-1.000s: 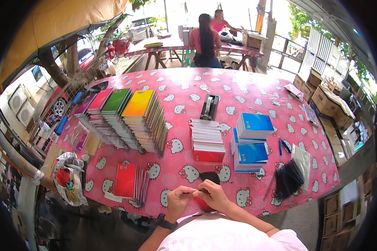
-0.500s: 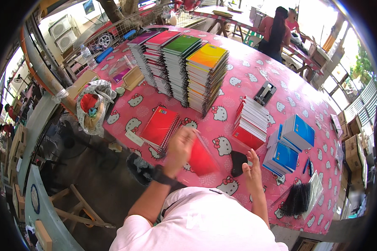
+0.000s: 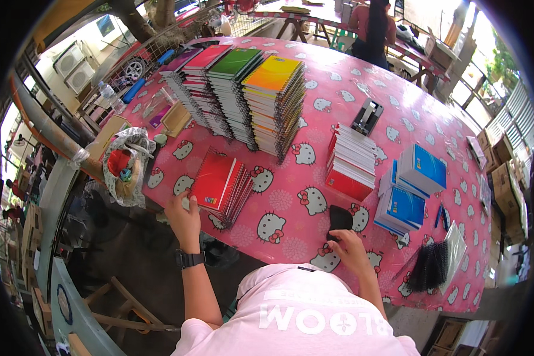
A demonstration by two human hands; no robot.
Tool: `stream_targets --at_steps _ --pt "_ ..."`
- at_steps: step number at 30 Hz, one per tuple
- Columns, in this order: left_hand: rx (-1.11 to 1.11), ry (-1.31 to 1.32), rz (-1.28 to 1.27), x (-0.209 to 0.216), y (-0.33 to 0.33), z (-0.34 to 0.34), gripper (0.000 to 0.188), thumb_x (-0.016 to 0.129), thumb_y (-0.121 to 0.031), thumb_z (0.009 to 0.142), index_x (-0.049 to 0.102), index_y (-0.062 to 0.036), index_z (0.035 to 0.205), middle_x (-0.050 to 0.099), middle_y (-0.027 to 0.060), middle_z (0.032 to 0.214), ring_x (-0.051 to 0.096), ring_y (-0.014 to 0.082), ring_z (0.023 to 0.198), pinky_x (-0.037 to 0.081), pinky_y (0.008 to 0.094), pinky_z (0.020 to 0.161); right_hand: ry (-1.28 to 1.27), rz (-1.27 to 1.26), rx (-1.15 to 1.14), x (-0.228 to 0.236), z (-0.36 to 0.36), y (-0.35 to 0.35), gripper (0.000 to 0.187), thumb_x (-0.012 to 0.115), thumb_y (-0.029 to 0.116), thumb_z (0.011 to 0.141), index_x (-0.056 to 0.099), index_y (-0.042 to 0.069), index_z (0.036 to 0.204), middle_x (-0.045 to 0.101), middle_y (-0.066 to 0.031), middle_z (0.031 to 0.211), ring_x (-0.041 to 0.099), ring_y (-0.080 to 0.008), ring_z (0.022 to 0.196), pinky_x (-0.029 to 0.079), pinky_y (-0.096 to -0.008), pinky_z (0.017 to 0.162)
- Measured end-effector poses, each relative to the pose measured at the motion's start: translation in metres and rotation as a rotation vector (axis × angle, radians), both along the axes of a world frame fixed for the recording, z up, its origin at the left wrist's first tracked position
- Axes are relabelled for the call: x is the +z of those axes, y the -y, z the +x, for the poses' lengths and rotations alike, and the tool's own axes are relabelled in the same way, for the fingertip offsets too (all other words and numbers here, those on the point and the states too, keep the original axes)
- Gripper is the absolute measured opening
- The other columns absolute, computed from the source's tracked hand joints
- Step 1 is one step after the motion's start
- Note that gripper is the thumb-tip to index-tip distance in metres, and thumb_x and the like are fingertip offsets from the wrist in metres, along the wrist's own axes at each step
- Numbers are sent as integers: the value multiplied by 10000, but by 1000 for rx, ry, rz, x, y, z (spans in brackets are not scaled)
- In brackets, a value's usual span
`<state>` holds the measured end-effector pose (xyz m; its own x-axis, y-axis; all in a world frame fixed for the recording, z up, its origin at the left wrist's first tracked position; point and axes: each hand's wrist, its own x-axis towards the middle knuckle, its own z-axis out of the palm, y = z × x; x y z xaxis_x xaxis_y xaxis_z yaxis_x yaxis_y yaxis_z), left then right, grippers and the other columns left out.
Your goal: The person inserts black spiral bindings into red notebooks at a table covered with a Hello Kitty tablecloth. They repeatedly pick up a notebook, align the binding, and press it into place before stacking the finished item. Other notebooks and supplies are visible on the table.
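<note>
A small stack of red spiral notebooks (image 3: 215, 185) lies near the table's front edge, its coils toward the right. My left hand (image 3: 185, 218) is at the stack's lower left edge, thumb and fingers apart, touching the side of the notebooks. Farther right, my right hand (image 3: 347, 246) rests by a flat black piece (image 3: 339, 221), its fingers loosely bent and overlapping the lower end of that piece. I see nothing held in it. Beyond it, a row of unbound red-covered books (image 3: 351, 163) leans together on the table.
Tall stacks of yellow (image 3: 274, 74), green, pink and purple spiral notebooks stand behind. Blue notebooks (image 3: 420, 169), a black hole-punch-like device (image 3: 368, 117), pens (image 3: 440, 216) and black coils (image 3: 428, 267) lie to the right. A plastic bag (image 3: 127, 169) hangs at the left edge.
The red notebook that my left hand held beside the stack is no longer there; a notebook turned the other way tops the stack. My left hand moved left; my right hand lowered toward the black piece.
</note>
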<state>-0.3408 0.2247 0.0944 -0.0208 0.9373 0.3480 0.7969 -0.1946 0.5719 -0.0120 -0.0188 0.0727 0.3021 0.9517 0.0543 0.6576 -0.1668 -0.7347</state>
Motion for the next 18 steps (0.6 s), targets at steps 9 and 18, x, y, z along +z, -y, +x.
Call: stream_targets --at_steps 9,18 --pt "-441 -223 158 9 11 46 497 718 -190 736 594 -52 1198 550 106 1272 481 293 1182 343 453 1001 125 190 -79 -5 34 -31 214 659 127 818 637 51 1017 625 -98 1012 546 -287 946 461 -372 788" --pt "-489 6 300 23 34 81 407 667 -110 764 613 -53 1164 528 138 1277 466 342 1186 348 465 1004 682 372 -301 -21 105 -98 233 695 99 719 612 99 937 599 -57 922 538 -269 952 397 -395 831"
